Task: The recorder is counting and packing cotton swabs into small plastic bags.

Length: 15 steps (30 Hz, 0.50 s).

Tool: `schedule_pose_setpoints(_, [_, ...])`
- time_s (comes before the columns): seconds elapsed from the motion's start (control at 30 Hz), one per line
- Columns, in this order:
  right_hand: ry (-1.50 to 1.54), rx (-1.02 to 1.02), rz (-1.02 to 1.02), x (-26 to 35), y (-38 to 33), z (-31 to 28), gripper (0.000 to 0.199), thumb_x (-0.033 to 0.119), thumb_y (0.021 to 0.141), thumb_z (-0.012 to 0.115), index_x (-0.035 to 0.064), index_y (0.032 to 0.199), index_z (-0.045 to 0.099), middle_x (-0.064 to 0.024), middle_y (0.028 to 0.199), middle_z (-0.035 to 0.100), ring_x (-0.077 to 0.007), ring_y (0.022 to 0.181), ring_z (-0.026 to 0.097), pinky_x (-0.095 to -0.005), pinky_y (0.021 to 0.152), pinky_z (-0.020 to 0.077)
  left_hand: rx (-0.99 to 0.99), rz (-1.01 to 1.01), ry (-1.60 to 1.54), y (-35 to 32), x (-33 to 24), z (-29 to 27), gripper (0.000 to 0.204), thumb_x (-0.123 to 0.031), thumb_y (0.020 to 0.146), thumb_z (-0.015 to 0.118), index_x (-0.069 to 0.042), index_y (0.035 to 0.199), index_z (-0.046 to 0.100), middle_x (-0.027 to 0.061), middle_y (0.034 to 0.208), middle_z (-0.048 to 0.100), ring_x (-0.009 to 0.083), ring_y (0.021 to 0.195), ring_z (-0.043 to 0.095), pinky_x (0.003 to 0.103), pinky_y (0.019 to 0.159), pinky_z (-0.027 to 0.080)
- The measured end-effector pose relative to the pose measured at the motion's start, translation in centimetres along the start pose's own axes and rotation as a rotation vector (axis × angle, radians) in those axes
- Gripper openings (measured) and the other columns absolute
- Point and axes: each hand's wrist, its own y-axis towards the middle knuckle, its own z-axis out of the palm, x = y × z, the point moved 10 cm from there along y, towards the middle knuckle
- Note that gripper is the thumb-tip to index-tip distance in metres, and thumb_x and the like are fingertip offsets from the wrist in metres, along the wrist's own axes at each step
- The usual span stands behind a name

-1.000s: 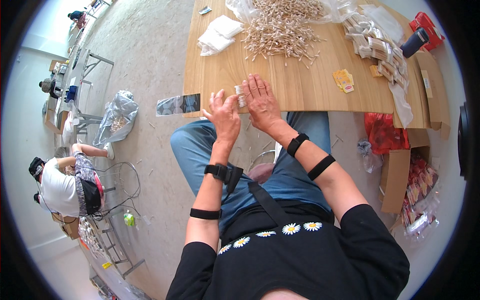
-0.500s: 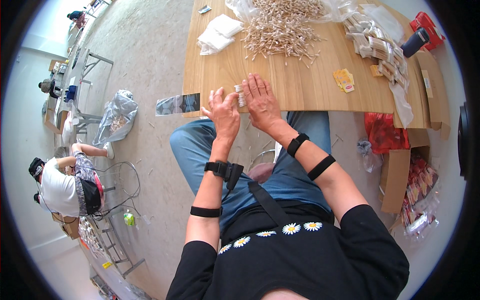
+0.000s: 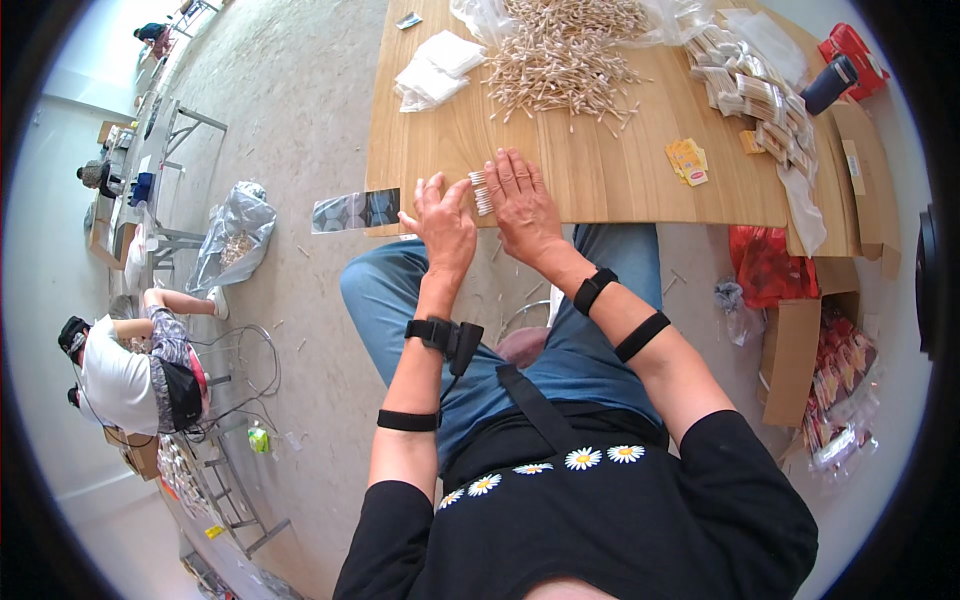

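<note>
Near the front edge of the bench [image 3: 610, 185], a row of cotton swabs [image 3: 482, 193] lies beside the flat right hand [image 3: 524, 208], seemingly braced to align its ends; opposite, the left hand [image 3: 446, 225] curls half-open. Farther back: a swab heap [image 3: 568, 72].

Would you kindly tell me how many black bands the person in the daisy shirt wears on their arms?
4: a left wrist band, a left forearm band, a right wrist band and a right forearm band. Any under the sleeves would be hidden.
</note>
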Motion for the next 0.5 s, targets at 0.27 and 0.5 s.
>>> schedule_pose_setpoints(0.27, [0.011,0.007,-0.001,-0.01,-0.05,0.13,0.079,0.015,0.074,0.069,0.0,0.145,0.036,-0.0204,0.152,0.032,-0.0349,0.145,0.025,-0.0449,0.12,0.0175,-0.003,0.012,0.003,0.08,-0.09,0.07,0.034,-0.007,0.081,0.063,-0.022,0.111,0.07,0.0085,0.138,0.05,0.0315,0.14,0.034,0.074,0.106,0.012])
schedule_pose_setpoints(0.5, [0.018,0.007,-0.001,-0.03,-0.11,0.14,0.08,0.015,0.074,0.068,-0.0001,0.145,0.035,-0.0205,0.152,0.032,-0.035,0.145,0.025,-0.0451,0.12,0.0173,-0.019,0.034,0.0,0.48,-0.35,-0.12,0.033,-0.006,0.083,0.06,-0.022,0.11,0.07,0.0095,0.138,0.051,0.0321,0.14,0.034,0.073,0.107,0.011])
